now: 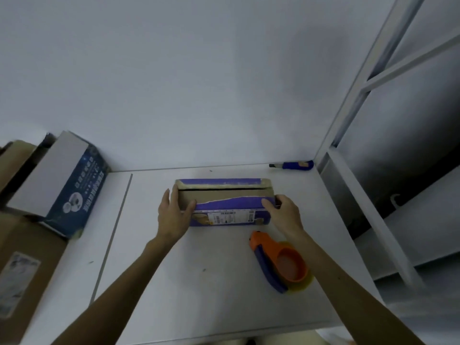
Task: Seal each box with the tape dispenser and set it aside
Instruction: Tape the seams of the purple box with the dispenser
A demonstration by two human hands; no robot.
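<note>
A long purple cardboard box (225, 204) lies on the white table (174, 270), its top flaps closed with a dark slit between them. My left hand (174, 212) grips the box's left end, thumb on top. My right hand (283, 211) grips the right end the same way. An orange and blue tape dispenser (281, 261) with a roll of clear tape lies on the table just in front of the box, under my right forearm.
A dark blue printed box (72, 188) leans on brown cartons (25, 257) at the left. A blue utility knife (293, 166) lies at the table's back right corner. A white metal frame (348, 115) rises on the right, by the wall.
</note>
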